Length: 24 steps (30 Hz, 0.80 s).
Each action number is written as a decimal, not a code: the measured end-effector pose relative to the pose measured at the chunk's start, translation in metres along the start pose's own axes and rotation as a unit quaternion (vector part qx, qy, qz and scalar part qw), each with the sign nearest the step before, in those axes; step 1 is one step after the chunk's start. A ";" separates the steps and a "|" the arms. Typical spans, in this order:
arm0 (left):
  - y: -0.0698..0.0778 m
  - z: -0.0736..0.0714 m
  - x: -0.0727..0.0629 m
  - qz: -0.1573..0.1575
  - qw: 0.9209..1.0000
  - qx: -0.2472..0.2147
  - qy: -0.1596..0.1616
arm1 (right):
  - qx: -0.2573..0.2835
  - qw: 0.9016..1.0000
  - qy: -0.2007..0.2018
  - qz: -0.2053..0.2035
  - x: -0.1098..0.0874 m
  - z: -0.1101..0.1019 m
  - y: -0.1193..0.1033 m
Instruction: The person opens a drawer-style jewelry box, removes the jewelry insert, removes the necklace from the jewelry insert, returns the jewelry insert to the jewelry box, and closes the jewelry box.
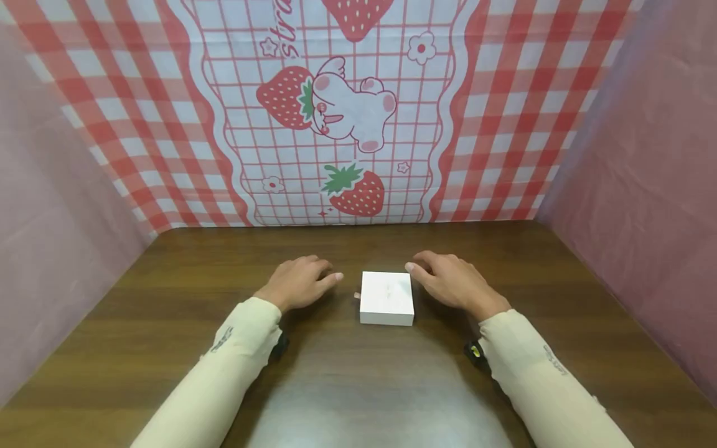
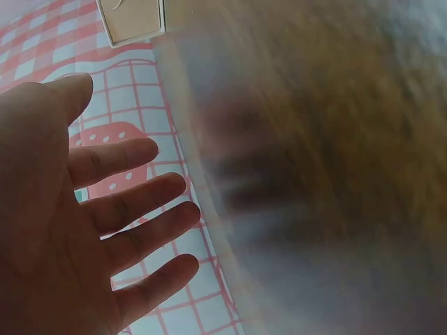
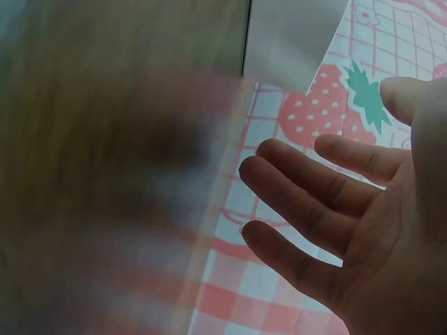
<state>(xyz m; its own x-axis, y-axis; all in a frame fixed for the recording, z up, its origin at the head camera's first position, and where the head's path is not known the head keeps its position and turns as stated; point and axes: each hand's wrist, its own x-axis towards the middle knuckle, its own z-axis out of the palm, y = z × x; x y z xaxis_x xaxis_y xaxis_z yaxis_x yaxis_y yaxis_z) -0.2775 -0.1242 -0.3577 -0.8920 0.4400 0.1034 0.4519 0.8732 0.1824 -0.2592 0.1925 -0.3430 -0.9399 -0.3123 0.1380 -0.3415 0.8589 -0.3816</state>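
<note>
A flat white square box [image 1: 386, 297] lies on the brown wooden table, with faint marks on its top and a small tab at its left side. My left hand [image 1: 300, 283] is to the left of the box, apart from it, its fingers relaxed and holding nothing. On the other side, close to the box's far right corner, is my right hand [image 1: 450, 278], also holding nothing. In the left wrist view the left fingers [image 2: 143, 209] are spread. The right wrist view shows the right fingers [image 3: 307, 202] loosely extended, with part of the box [image 3: 290, 42] above them.
The wooden table [image 1: 168, 298] reaches back to an upright cloth [image 1: 347, 112] printed with strawberries and red checks. Pink cloth walls [image 1: 650, 186] stand at the left and right sides. Light reflects off the table's near middle.
</note>
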 end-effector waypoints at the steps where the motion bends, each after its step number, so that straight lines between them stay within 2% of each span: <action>1: -0.001 0.000 -0.001 -0.003 1.000 -0.002 0.002 | -0.003 1.000 -0.002 -0.003 0.001 0.001 -0.002; 11: 0.005 0.001 -0.007 -0.004 1.000 -0.009 0.009 | -0.009 1.000 -0.011 0.000 -0.002 0.002 -0.008; 18: 0.016 -0.004 -0.008 0.002 1.000 0.001 0.003 | -0.005 0.999 -0.044 0.009 -0.002 0.003 -0.011; 24: 0.021 -0.003 -0.007 0.000 1.000 -0.006 0.003 | -0.011 0.998 -0.056 0.008 -0.001 0.004 -0.011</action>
<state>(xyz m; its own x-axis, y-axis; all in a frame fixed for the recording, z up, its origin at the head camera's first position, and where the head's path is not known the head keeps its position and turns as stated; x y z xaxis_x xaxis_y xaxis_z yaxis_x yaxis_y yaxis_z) -0.2614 -0.1094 -0.3512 -0.8924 0.4377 0.1100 0.4512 0.8710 0.1944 -0.2541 0.1820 -0.3425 -0.9399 -0.3403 0.0286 -0.3270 0.8726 -0.3629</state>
